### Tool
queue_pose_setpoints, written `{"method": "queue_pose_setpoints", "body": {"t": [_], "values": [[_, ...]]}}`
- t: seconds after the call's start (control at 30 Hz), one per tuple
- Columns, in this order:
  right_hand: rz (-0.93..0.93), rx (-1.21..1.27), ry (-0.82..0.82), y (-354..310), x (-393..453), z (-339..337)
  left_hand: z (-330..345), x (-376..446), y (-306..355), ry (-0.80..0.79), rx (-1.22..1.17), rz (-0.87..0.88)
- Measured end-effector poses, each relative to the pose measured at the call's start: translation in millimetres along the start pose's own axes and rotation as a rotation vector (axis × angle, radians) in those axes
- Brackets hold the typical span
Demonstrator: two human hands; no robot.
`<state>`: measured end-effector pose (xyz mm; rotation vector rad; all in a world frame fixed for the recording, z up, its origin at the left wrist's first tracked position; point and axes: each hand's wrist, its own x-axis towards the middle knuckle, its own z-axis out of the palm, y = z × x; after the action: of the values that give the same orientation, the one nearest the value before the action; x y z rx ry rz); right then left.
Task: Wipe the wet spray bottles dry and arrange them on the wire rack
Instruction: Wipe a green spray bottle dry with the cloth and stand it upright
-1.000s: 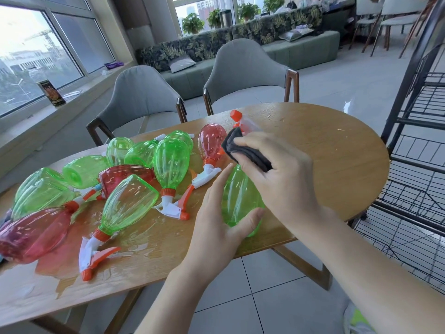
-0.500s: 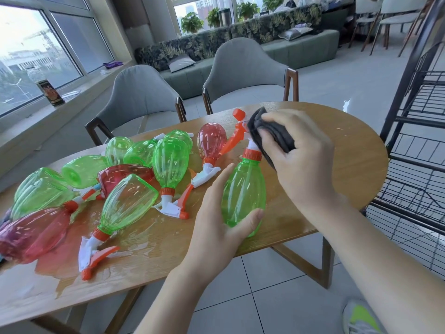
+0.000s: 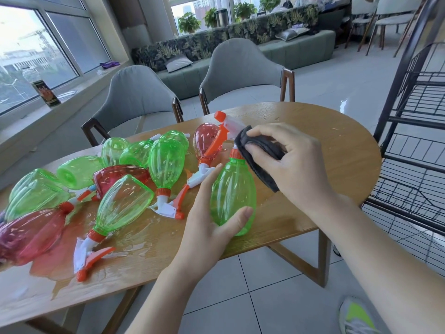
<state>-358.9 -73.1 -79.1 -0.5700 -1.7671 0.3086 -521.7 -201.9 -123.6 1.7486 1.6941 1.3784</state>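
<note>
My left hand point(image 3: 209, 220) grips a green spray bottle point(image 3: 232, 196) by its base and holds it upright above the table's near edge. Its orange and white trigger head point(image 3: 224, 126) points away to the upper left. My right hand point(image 3: 291, 162) holds a dark grey cloth point(image 3: 262, 153) pressed against the bottle's neck and shoulder. Several more green and red spray bottles point(image 3: 120, 203) lie in a wet heap on the left of the wooden table point(image 3: 325, 153). The black wire rack point(image 3: 414, 131) stands at the right.
Puddles of water point(image 3: 134, 247) lie on the table near the lying bottles. Two grey chairs point(image 3: 243, 73) stand behind the table. A window sill with a dark can point(image 3: 45, 92) runs along the left. Tiled floor lies below.
The right hand with the cloth rose from the bottle's body to the trigger head, then came back down to the neck. The left hand kept its hold on the bottle's base.
</note>
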Motion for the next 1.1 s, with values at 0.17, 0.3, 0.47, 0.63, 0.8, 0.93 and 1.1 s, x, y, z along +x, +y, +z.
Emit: {"method": "queue_pose_setpoints", "body": {"t": [0.17, 0.3, 0.47, 0.63, 0.8, 0.93, 1.1], "values": [[0.031, -0.02, -0.005, 0.9, -0.8, -3.3, -0.6, 0.7, 1.4, -0.014, -0.01, 0.0], [0.135, -0.021, 0.083, 2.8, -4.2, -2.0, 0.7, 0.4, 1.5, -0.018, -0.013, -0.007], [0.182, 0.021, 0.043, 2.9, -10.0, -0.7, 3.1, 0.6, 3.7, -0.006, -0.03, -0.04], [0.359, -0.022, 0.068, 31.4, -13.4, -21.7, 9.5, -0.1, 9.0, -0.029, -0.043, -0.061], [0.495, -0.066, 0.045, 56.0, -24.0, -47.4, 35.4, 20.2, 17.5, -0.051, -0.061, -0.09], [0.588, -0.077, 0.082, 75.2, -22.0, -69.7, 68.6, 57.5, 24.8, -0.053, -0.1, -0.164], [0.621, -0.059, 0.15, 97.5, -12.4, -86.2, 113.5, 126.8, 22.5, -0.019, -0.112, -0.172]]}}
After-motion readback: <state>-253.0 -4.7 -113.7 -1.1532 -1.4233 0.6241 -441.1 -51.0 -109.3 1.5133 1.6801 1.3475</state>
